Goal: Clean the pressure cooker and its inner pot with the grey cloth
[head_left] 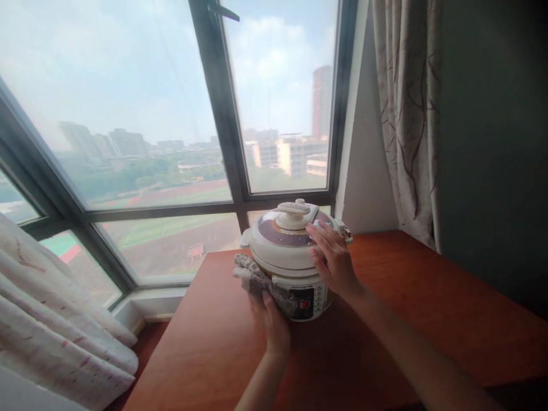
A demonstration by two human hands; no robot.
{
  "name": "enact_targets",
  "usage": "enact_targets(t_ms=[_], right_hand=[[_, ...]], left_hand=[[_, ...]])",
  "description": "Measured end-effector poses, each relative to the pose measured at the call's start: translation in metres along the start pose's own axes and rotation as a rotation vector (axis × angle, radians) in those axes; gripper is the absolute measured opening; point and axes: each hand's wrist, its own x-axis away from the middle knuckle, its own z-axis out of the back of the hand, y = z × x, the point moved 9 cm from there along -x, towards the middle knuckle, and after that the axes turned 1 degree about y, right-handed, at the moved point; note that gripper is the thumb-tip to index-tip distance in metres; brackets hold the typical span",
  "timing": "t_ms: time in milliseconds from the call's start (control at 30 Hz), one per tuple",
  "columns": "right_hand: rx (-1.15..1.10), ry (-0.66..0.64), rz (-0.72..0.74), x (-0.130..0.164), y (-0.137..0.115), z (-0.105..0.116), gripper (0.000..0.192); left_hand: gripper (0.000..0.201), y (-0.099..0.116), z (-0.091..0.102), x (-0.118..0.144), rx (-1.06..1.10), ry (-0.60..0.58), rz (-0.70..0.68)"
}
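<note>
A cream and brown electric pressure cooker (pixel 282 251) stands on a reddish wooden table (pixel 428 308) near the window. Its lid has a white knob handle (pixel 293 212) on top, and a control panel (pixel 305 301) faces me. My right hand (pixel 333 261) rests flat on the right side of the lid, fingers spread. My left hand (pixel 270 319) presses a grey patterned cloth (pixel 257 276) against the lower left front of the cooker, beside the control panel.
A large dark-framed window (pixel 222 114) rises behind the table and looks over a city. A patterned curtain (pixel 406 114) hangs at the right by a dark wall. Light fabric (pixel 55 331) lies bunched at the lower left.
</note>
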Motion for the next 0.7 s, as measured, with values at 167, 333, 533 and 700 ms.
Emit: enact_targets(t_ms=[167,333,533,700], right_hand=[[0.007,0.0,0.012,0.001,0.0,0.001,0.048],[-0.011,0.001,0.002,0.002,0.001,-0.001,0.051],[-0.148,0.045,-0.114,-0.006,0.003,0.011,0.046],[-0.131,0.242,-0.05,0.011,-0.049,0.06,0.049]], left_hand=[[0.065,0.003,-0.007,0.058,-0.395,0.038,-0.361],[0.076,0.039,-0.021,0.067,-0.583,-0.077,-0.751],[0.062,0.078,-0.046,0.079,-0.821,-0.337,-1.203],[0.054,0.078,-0.056,0.088,-0.767,-0.487,-1.236]])
